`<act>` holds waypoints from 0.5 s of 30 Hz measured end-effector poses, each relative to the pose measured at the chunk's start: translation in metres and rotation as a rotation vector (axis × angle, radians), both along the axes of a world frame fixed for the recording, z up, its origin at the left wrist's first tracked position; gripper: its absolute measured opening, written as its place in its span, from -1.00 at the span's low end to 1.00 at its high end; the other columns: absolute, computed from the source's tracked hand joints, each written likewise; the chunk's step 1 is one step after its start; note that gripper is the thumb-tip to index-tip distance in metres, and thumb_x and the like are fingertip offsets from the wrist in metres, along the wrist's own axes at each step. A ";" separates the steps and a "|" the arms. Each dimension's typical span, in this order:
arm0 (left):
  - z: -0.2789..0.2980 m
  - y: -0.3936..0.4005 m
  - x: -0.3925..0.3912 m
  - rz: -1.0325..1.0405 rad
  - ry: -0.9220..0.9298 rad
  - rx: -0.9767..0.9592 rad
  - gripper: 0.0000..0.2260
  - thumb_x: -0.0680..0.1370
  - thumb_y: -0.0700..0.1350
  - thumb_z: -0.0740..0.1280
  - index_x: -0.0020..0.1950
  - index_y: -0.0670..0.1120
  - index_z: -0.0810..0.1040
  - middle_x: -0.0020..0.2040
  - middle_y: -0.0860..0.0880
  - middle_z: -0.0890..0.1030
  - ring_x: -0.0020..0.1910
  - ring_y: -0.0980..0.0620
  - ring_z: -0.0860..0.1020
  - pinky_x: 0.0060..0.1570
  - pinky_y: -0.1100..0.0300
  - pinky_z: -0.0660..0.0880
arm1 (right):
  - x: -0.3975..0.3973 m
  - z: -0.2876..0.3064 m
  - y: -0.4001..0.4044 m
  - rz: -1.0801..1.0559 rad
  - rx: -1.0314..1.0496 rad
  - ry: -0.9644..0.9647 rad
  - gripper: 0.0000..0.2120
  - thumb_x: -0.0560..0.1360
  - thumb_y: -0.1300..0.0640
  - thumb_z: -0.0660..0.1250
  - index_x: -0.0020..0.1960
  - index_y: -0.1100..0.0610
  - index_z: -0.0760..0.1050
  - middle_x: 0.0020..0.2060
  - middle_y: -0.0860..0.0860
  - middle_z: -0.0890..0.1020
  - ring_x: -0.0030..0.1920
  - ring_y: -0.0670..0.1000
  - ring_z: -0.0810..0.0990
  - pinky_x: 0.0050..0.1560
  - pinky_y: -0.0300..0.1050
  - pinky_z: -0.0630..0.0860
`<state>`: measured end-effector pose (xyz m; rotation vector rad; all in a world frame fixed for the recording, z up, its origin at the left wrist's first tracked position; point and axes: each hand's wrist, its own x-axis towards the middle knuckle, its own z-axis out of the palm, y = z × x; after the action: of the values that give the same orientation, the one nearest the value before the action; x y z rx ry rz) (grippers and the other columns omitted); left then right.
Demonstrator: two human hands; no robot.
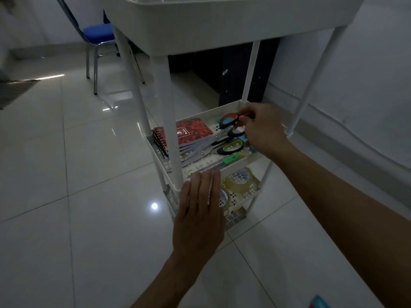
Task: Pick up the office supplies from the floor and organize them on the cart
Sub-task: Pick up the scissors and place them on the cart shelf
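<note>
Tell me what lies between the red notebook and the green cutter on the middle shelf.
Head view: scissors with a black-and-green handle and grey rulers lie between the red notebook and the green cutter.

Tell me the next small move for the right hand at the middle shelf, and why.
Probably set the scissors down and let go: the right hand holds their handle low over the middle shelf, beside the other scissors, while the left hand rests flat at the rim.

On the white cart's middle shelf, a red notebook, a spiral pad, scissors and a green-capped cutter are laid flat; tape rolls are kept below.
</note>
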<state>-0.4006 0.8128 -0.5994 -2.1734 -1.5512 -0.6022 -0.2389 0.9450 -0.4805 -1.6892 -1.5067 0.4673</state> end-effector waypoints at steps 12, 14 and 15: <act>-0.015 0.009 -0.001 -0.021 0.017 0.060 -0.31 0.49 -0.03 0.34 0.56 -0.23 0.21 0.46 -0.24 0.30 0.44 -0.22 0.30 0.51 -0.12 0.10 | -0.012 -0.024 0.004 -0.002 -0.007 -0.277 -0.77 0.52 0.17 0.42 0.17 0.16 0.57 0.01 0.10 0.65 -0.10 0.05 0.67 -0.04 0.04 0.65; -0.015 0.010 0.000 -0.038 0.001 0.075 -0.34 0.51 -0.05 0.33 0.55 -0.26 0.23 0.44 -0.26 0.34 0.43 -0.22 0.31 0.50 -0.12 0.12 | -0.006 -0.017 -0.004 -0.026 0.022 -0.290 -0.79 0.54 0.13 0.39 0.16 0.16 0.57 0.01 0.08 0.65 -0.11 0.04 0.67 -0.06 0.02 0.65; -0.014 0.010 -0.001 -0.052 -0.014 0.074 -0.36 0.53 -0.06 0.32 0.54 -0.26 0.23 0.44 -0.27 0.35 0.43 -0.22 0.32 0.51 -0.12 0.12 | -0.003 -0.013 -0.009 -0.041 0.039 -0.302 -0.79 0.55 0.13 0.37 0.16 0.16 0.57 0.02 0.09 0.65 -0.08 0.03 0.66 -0.06 0.02 0.65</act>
<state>-0.4012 0.8227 -0.6137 -2.1639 -1.4603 -0.6823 -0.2422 0.9356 -0.4933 -1.8162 -1.6778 0.1633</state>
